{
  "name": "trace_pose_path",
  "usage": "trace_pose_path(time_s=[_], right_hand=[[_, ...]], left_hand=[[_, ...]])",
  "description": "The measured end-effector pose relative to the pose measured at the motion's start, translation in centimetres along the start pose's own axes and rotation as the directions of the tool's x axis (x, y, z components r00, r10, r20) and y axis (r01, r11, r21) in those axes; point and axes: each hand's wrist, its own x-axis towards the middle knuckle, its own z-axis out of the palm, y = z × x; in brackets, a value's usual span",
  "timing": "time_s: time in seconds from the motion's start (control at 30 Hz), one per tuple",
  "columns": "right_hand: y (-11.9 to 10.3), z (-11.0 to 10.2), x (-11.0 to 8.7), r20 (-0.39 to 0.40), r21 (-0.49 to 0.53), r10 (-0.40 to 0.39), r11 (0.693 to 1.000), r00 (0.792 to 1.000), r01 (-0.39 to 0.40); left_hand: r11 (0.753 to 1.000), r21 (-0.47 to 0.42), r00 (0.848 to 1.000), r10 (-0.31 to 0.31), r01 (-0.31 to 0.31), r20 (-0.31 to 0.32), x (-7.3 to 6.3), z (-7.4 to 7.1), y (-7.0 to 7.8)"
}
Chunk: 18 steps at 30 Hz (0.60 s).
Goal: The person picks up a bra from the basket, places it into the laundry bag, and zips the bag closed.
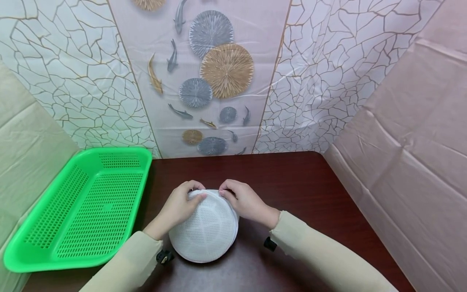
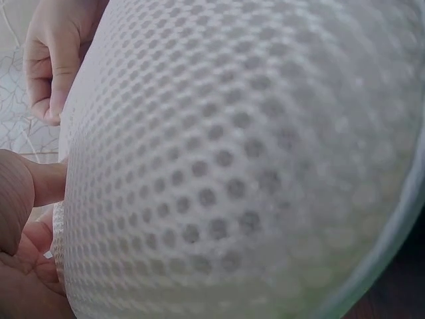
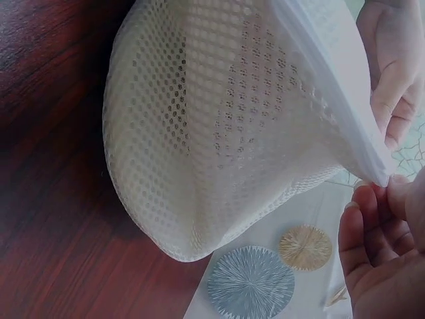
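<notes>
pale sleeves (image 1: 328, 255) come nearest the camera, rising from the bottom edge, one on each side, with a small black device (image 1: 165, 256) under the left cuff and another under the right.

at far left, a bright green plastic basket (image 1: 100, 211) sits on a dark reddish-brown table (image 1: 284, 182); it is a long shallow shape with rounded corners and many small holes in its floor and sides.

to the right of the basket, the left hand (image 1: 184, 205) pinches the upper edge of a white mesh bag (image 1: 204, 231) – thumb on the near face, fingers behind it. the bag is between the two forearms, above the middle of the table's near part, its round face turned toward the camera. the right wrist view shows it bulging, with a smooth white band along one edge; whether its underside touches the table cannot be told.

next comes the right hand (image 1: 244, 198), just beside the left, its thumb and forefinger pinching that banded edge.

behind everything hangs a printed cloth (image 1: 153, 24) with crackle lines, fish and round leaf shapes – and at far right, a plain pinkish cloth (image 1: 412, 134) with creases.
</notes>
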Motion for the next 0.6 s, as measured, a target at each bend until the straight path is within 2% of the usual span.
trace_pose_path(time_s=[0.17,0.4,0.6], right_hand=[[0.2,-0.1,-0.1,-0.002,-0.001,-0.004,1.000,1.000,0.004],[0.5,-0.8,-0.3,-0.013,0.005,0.011,1.000,1.000,-0.011],[0.6,-1.1,-0.3,-0.031,0.013,0.015,1.000,0.999,-0.014]], left_hand=[[1.000,0.004,1.000,-0.006,0.006,-0.012,0.0,0.0,-0.3],[0.998,-0.018,0.994,-0.055,0.054,-0.092,0.1,-0.3,-1.1],[0.998,-0.022,0.993,-0.061,0.059,-0.098,0.3,-0.5,-1.3]])
